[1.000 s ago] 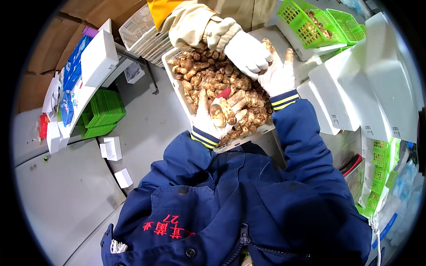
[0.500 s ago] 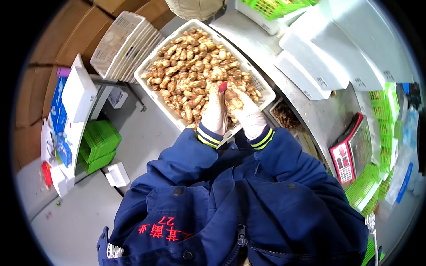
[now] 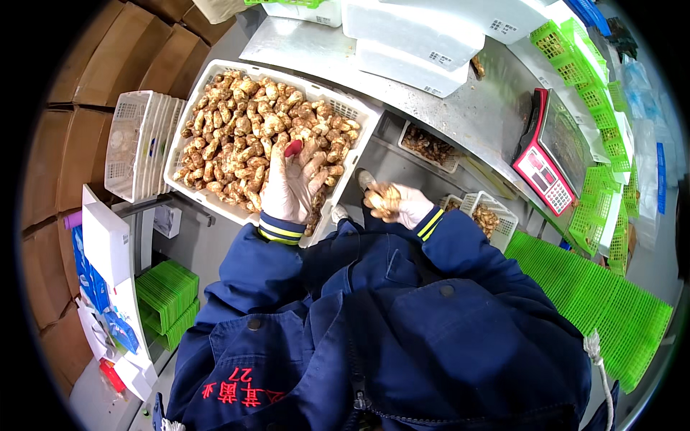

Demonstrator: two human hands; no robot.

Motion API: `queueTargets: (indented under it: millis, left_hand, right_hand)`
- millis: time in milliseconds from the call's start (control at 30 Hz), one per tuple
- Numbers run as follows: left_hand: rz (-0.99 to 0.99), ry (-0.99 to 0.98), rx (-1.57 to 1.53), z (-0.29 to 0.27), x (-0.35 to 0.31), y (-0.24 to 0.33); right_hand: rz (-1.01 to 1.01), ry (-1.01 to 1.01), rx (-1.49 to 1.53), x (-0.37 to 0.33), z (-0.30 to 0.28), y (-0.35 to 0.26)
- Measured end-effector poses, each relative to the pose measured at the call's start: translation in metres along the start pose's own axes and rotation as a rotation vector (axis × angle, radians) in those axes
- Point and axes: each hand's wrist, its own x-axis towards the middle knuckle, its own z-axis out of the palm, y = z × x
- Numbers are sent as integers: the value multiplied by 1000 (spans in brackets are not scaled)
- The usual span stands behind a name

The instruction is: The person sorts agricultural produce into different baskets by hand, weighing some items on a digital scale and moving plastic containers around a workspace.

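Right hand off the crate with a mushroom, left hand over the heap

Half a second ago both hands met over the near side of the white crate [image 3: 343,108]. Now the right hand [image 3: 404,205] has pulled clear, off the crate's right side, while the left hand [image 3: 287,188] is over the crate's near part. That seems to part the held mushroom [image 3: 381,201] from the rest — the loose mushrooms [image 3: 230,136] lie heaped inside the crate.

The right hand's fingers are curled around that knobbly, brown-and-cream mushroom, perhaps more than one; soiled fingers and mushroom run together in the blur, so I cannot count. The left hand is spread, its fingers apart and slightly bent, with a red cover [image 3: 293,148] on one digit. It grips nothing that I can make out, though its stained fingertips may touch the heap.

Right of the crate, past the right hand, sits a small white basket [image 3: 509,228] of mushrooms; farther right of the crate, a red scale [image 3: 535,164] rests on the metal table [image 3: 467,93].
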Motion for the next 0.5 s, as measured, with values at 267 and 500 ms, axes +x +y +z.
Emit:
queueTargets:
  millis: [267,500]
  left_hand:
    - [-174,119,-2,-38,-19,-20]
    - [-230,65,-123,-53,-30,-23]
  right_hand:
    - [-192,849,285,14,-134,-4]
    - [-4,267,-333,42,-24,-36]
